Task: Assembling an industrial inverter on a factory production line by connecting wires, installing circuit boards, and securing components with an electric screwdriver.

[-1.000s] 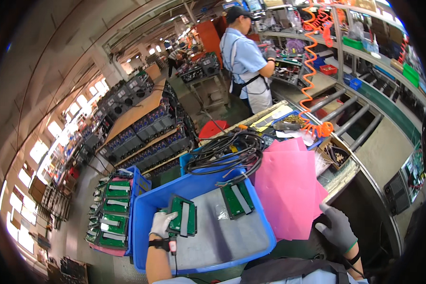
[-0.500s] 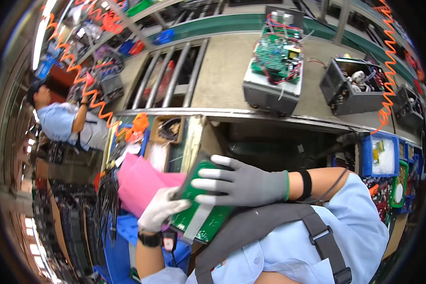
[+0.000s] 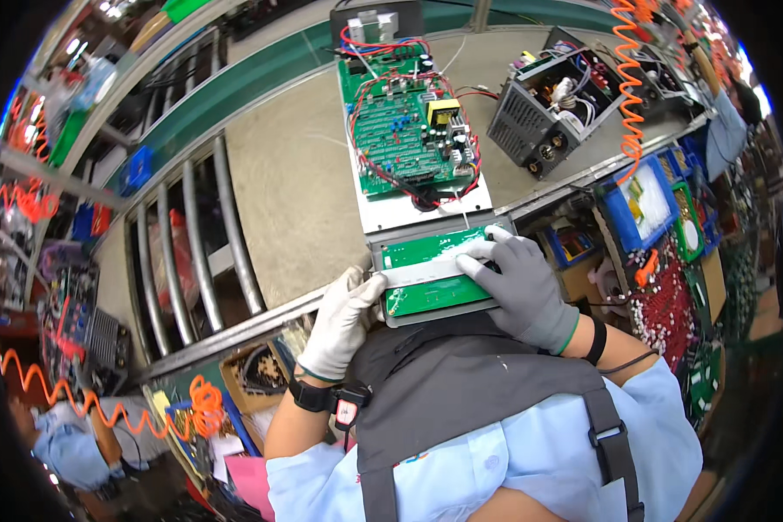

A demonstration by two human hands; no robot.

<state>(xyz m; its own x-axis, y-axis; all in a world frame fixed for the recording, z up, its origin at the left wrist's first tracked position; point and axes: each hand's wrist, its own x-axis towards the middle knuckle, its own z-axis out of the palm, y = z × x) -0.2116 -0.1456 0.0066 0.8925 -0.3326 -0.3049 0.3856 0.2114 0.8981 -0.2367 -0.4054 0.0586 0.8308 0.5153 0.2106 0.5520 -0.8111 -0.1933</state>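
Observation:
Both gloved hands hold a flat panel with a green circuit board point(image 3: 439, 250), a pale grey ribbon-like strip point(image 3: 409, 274) running across it. My left hand point(image 3: 337, 324), in a white glove, pinches the panel's left end by the strip. At the right end is my right hand point(image 3: 531, 287), in a grey glove with white fingertips. Its fingers lie over the board and strip, the thumb side hidden. Directly beyond the panel stands an opened metal unit point(image 3: 422, 209) with a large green circuit board point(image 3: 400, 130), red and blue wires and a yellow component on top.
A dark grey metal case point(image 3: 531, 130) with wiring inside stands to the right on the bench point(image 3: 287, 165). Metal rollers point(image 3: 196, 239) lie at left. Blue parts bins point(image 3: 639, 204) and an orange coiled hose point(image 3: 631, 96) are at right. Another person point(image 3: 70, 444) is at the lower left.
My view has swung right. The panel has moved from near my body to the front of the opened unit and turned level. Both hands still hold it; the pink sheet is now mostly out of view.

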